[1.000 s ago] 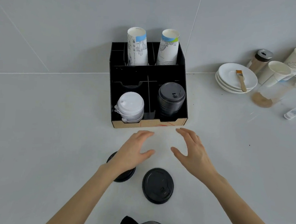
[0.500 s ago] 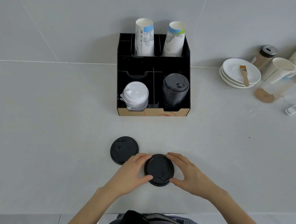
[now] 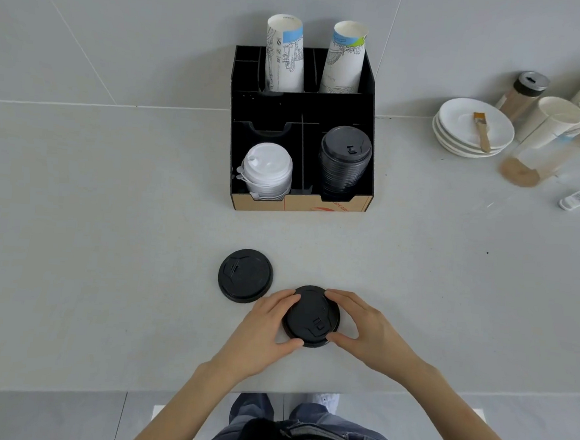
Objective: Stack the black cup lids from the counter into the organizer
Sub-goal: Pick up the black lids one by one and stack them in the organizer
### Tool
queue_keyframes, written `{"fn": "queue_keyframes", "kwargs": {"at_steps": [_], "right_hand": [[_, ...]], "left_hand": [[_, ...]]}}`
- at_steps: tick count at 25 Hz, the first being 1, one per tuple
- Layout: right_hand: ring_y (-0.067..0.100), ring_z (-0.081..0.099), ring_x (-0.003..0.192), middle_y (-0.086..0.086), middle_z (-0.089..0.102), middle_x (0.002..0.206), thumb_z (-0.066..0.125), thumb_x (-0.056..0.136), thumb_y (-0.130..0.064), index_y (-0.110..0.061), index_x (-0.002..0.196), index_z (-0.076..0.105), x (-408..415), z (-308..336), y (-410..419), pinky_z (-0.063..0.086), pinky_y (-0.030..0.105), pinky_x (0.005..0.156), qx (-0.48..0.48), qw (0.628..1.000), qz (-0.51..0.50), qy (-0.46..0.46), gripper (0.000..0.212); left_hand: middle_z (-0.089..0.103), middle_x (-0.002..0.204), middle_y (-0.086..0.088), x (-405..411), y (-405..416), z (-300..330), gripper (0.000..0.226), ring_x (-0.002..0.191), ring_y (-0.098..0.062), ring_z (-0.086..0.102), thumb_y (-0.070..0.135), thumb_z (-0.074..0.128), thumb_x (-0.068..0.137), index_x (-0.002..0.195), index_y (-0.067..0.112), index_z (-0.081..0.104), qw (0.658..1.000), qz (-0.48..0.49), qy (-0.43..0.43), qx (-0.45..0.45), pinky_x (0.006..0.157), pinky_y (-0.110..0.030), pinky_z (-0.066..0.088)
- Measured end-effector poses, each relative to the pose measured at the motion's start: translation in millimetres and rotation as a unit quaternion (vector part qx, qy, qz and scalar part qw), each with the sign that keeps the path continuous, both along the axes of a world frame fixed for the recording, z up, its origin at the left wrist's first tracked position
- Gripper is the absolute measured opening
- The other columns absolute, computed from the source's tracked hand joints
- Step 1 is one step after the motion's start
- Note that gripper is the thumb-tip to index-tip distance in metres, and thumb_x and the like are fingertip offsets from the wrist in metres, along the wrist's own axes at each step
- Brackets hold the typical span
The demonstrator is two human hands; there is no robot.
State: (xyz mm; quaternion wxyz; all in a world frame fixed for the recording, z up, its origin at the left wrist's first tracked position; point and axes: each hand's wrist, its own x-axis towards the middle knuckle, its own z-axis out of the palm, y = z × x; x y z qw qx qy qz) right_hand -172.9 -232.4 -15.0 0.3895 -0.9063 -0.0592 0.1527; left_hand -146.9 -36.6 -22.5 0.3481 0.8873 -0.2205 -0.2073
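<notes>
Nearest, both hands cup one round black plastic cup lid (image 3: pixel 311 316) on the pale grey counter (image 3: pixel 108 241): left hand (image 3: pixel 262 334) and right hand (image 3: pixel 365 331) pinch its rim from opposite sides. It looks light, thin and slightly flexible, so the rim seems the best hold. Just beyond the left hand lies a second black lid (image 3: pixel 245 275), untouched. Past open counter stands the black compartmented organizer (image 3: pixel 302 117); its front-right slot holds a stack of black lids (image 3: pixel 344 161).
</notes>
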Motion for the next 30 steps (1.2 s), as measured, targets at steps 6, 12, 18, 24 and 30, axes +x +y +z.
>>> {"fn": "queue_keyframes", "kwargs": {"at_steps": [6, 12, 18, 24, 30], "right_hand": [[0.000, 0.040, 0.117, -0.011, 0.043, 0.133, 0.063, 0.081, -0.021, -0.021, 0.130, 0.038, 6, 10, -4, 0.019, -0.011, 0.088, 0.005, 1.000, -0.020, -0.020, 0.055], [0.003, 0.044, 0.116, -0.016, 0.044, 0.130, 0.065, 0.080, -0.022, -0.022, 0.128, 0.042, 26, 21, -6, 0.026, -0.005, 0.091, 0.013, 0.998, -0.037, -0.055, 0.053], [-0.003, 0.043, 0.109, -0.019, 0.043, 0.126, 0.066, 0.078, -0.024, -0.022, 0.124, 0.046, 51, 36, -14, 0.025, -0.009, 0.089, 0.011, 0.994, -0.058, -0.087, 0.050], [-0.005, 0.043, 0.104, -0.016, 0.046, 0.123, 0.068, 0.077, -0.021, -0.019, 0.122, 0.048, 89, 59, -26, 0.027, -0.008, 0.088, 0.018, 0.989, -0.078, -0.127, 0.049], [0.004, 0.049, 0.109, -0.012, 0.048, 0.128, 0.067, 0.077, -0.021, -0.018, 0.121, 0.049, 134, 79, -41, 0.031, -0.002, 0.091, 0.012, 0.983, -0.091, -0.160, 0.048]], "left_hand": [[0.023, 0.148, 0.006, 9, -5, 9, 0.065, 0.129, -0.006, 0.018, 0.030, 0.060, 0.082, 0.136, 0.021, 0.024, 1.000, 0.002, -0.019, -0.009, 0.104, -0.015, 0.011], [0.027, 0.146, 0.006, 36, -7, 22, 0.064, 0.132, -0.012, 0.024, 0.030, 0.060, 0.082, 0.135, 0.023, 0.026, 0.999, 0.008, -0.036, -0.017, 0.105, -0.018, 0.015], [0.032, 0.143, 0.003, 65, -13, 34, 0.063, 0.129, -0.010, 0.029, 0.029, 0.062, 0.080, 0.134, 0.022, 0.029, 0.997, 0.039, -0.048, -0.043, 0.102, -0.015, 0.018], [0.039, 0.129, 0.011, 101, -28, 53, 0.055, 0.121, -0.005, 0.036, 0.025, 0.063, 0.080, 0.129, 0.021, 0.037, 0.990, 0.061, -0.092, -0.093, 0.102, -0.017, 0.029], [0.044, 0.130, 0.005, 144, -47, 72, 0.050, 0.121, -0.007, 0.039, 0.021, 0.063, 0.081, 0.126, 0.015, 0.043, 0.980, 0.081, -0.132, -0.126, 0.098, -0.005, 0.027]]}}
